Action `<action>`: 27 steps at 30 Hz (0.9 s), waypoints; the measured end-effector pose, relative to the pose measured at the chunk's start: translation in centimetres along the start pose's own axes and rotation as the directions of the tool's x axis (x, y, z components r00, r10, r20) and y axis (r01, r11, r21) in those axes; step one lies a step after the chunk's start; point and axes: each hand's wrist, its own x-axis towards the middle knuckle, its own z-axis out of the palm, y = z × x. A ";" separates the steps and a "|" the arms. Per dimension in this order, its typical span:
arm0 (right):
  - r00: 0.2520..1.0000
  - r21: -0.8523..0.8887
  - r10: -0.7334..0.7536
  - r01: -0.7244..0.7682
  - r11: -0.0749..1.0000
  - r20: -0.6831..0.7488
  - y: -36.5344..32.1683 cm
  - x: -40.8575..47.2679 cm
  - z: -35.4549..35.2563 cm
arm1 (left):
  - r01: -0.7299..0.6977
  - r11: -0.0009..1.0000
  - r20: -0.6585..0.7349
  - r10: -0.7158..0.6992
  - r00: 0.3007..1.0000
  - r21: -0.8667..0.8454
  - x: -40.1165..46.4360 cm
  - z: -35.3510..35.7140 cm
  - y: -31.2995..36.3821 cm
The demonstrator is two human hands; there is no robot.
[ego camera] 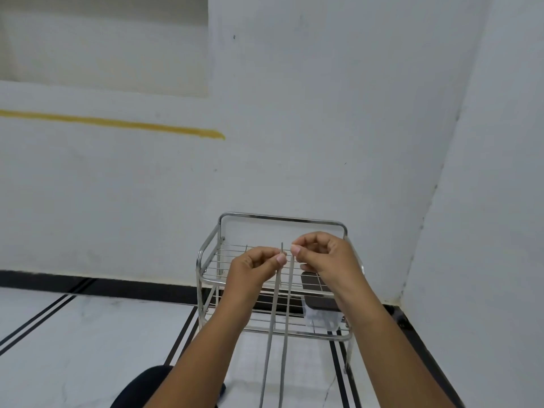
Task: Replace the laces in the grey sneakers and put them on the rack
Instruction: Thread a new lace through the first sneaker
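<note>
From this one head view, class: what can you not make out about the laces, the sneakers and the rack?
- Sneakers: none in view; both lace strands run off the bottom edge.
- Right hand: its curled fingers hide its grip.
- Container on the rack: contents hidden by the forearm.

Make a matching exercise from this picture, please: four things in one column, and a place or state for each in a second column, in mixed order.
Things:
1. left hand
2. metal rack
3. yellow line
4. clear box with dark lid

Places or states:
A. painted on the wall
B. pinching a grey lace near its tip
C. on the lower shelf of the rack
D. standing on the floor against the wall

Pairs: 1-B, 2-D, 3-A, 4-C
</note>
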 end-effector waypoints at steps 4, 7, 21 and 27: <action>1.000 0.018 -0.006 0.006 1.000 0.017 -0.2 -0.1 0.1 | 0.014 1.000 0.038 -0.014 0.999 0.002 0.0 0.4 0.0; 1.000 0.019 0.000 0.000 1.000 0.016 -0.1 -0.1 0.1 | 0.003 1.000 0.068 -0.002 0.998 -0.013 -0.1 0.6 0.0; 0.996 0.133 0.071 -0.078 0.988 0.055 0.1 0.1 -0.5 | -0.033 0.995 0.119 0.022 0.993 0.090 0.0 0.6 0.0; 0.995 0.132 0.074 -0.082 0.988 0.060 0.3 0.0 -0.3 | -0.045 0.995 0.096 0.036 0.995 0.094 -0.1 0.5 0.1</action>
